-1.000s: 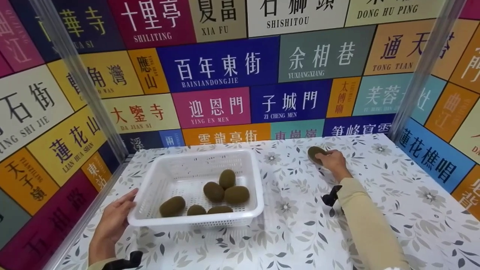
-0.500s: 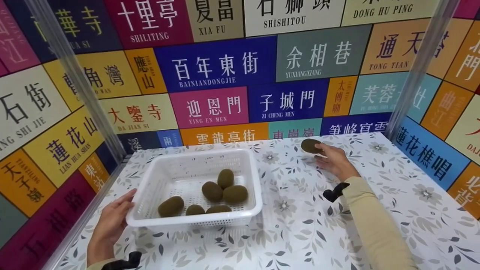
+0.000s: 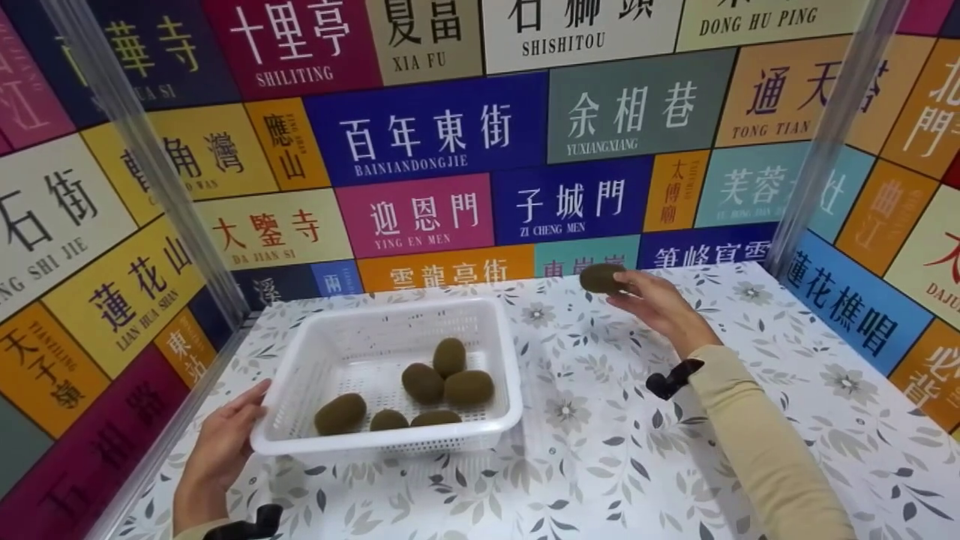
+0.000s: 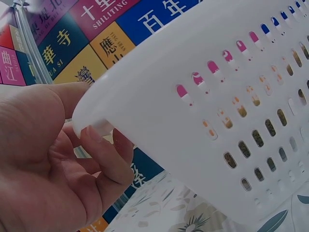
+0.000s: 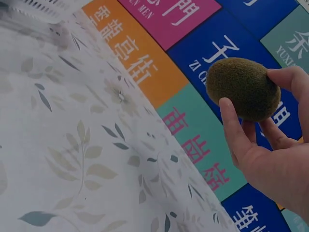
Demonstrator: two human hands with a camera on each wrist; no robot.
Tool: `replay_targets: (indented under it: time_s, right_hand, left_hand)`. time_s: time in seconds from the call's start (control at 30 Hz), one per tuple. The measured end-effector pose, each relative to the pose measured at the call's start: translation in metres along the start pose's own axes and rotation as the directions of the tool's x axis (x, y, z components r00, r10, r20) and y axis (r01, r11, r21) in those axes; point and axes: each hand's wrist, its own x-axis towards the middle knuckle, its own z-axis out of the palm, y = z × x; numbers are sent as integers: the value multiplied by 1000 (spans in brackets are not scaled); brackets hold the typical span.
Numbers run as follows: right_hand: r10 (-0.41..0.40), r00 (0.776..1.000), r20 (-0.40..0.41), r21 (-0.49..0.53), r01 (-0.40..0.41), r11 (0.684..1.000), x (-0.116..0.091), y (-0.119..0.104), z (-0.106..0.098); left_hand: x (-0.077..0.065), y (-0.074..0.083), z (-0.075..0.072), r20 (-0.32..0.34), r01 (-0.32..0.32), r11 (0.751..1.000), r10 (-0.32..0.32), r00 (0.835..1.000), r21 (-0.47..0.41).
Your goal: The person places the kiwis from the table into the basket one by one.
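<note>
My right hand [image 3: 660, 307] holds a brown, fuzzy kiwi [image 3: 602, 278] above the table's back part. In the right wrist view the thumb and fingertips pinch that kiwi [image 5: 241, 89] at its sides. A white plastic basket [image 3: 517, 375] with slotted walls stands left of the middle, several kiwis [image 3: 469, 388] lying inside it. At the basket's left front corner is my left hand [image 3: 219, 450]. The left wrist view shows its thumb over the rim [image 4: 104, 92] and its fingers [image 4: 108, 159] curled underneath.
A white cloth with grey leaves and flowers covers the table [image 3: 600, 465]. Behind it rises a wall of coloured name panels [image 3: 420, 217]. Clear upright posts [image 3: 832, 150] stand at the back corners.
My right hand has lifted the kiwi from the back of the table and moved it slightly left. The left hand stays at the basket, which has not moved on the table.
</note>
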Motion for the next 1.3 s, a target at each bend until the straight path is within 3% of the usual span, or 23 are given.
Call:
replay_targets:
  time_s: [0.33,0.67,0.87,1.03,1.3]
  right_hand:
    - [-32,994,104,-7,33,999,-4,-8,29]
    - [-86,978,190,-16,90,996,-11,-8,58]
    - [-125,967,221,-94,149,984,-18,-9,72]
    - [-148,958,247,-158,191,969,-25,-8,87]
    - [-186,934,304,-151,240,959,-31,-3,115]
  left_hand:
    - [0,1,-1,25,18,1000,-17,1000,-21]
    - [-2,-2,-2,13,-19,999,19,1000,-34]
    - [-2,-3,-2,11,-35,998,36,999,-59]
    - [-2,-2,-1,9,-20,998,20,1000,-55]
    - [-1,-1,0,11,7,1000,-7,1000,-12]
